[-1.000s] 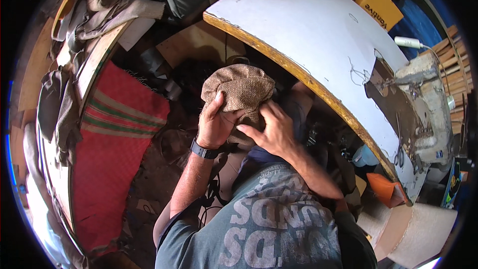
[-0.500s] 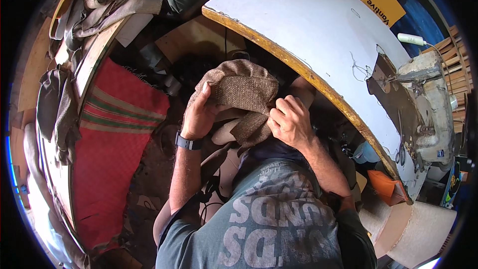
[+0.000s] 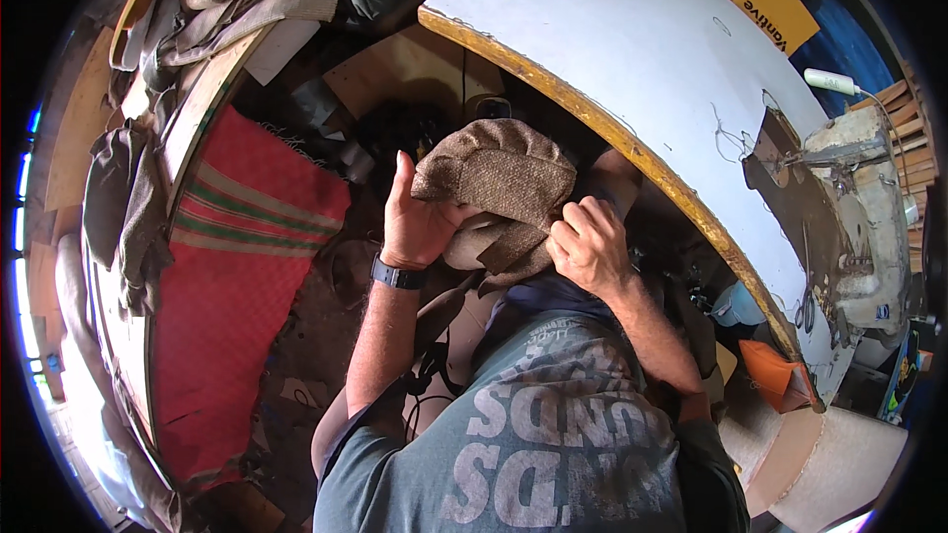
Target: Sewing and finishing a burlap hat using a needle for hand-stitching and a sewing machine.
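Observation:
A brown tweed cap (image 3: 513,173) with a gathered, pleated edge hangs between my hands above my lap. A loose flap of the same cloth folds down beneath it. My right hand (image 3: 592,247) pinches the cap's right edge with curled fingers. At the cap's left side, my left hand (image 3: 420,222) is open, its thumb raised clear of the cloth. Its fingers stretch under the cap, and their tips are hidden. A dark watch (image 3: 397,274) is on my left wrist.
A white-topped table (image 3: 612,49) with a worn yellow edge curves along the right, bearing a grey machine (image 3: 869,227) and scissors (image 3: 805,311). Red striped cloth (image 3: 237,306) hangs at left beside a board (image 3: 212,89) with brown cloth pieces. An orange item (image 3: 770,375) lies below the table's edge.
My left thumb has lifted off the cloth, and the left hand has opened and slid down the cap's side. The right hand keeps its pinch. The whole view has shifted slightly.

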